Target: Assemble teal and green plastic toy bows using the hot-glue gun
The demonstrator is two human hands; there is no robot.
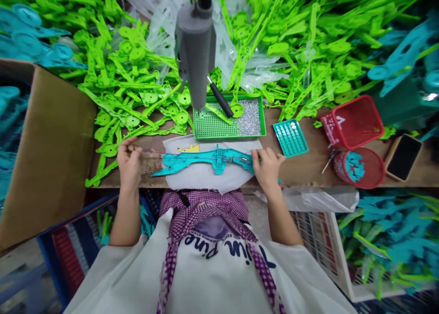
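A blue plastic piece [195, 160], long and flat with a crosspiece, lies on a white cloth [181, 181] at the table's front edge. A thin dark string [154, 152] runs along it from side to side. My left hand [129, 163] is left of the piece, apart from it, its fingers pinched on the string's left end. At the piece's right end, my right hand [267, 166] has its thumb and fingers closed at the edge; whether they grip the piece, the string or both is hard to tell.
Behind the cloth are a green tray [212, 136] of small metal parts, a black-handled tool [220, 99] and a hanging grey device [196, 53]. Green parts [137, 53] pile up behind. Right stand a teal tray [291, 138], red baskets [375, 167] and a phone [404, 157]; left, a cardboard box [51, 154].
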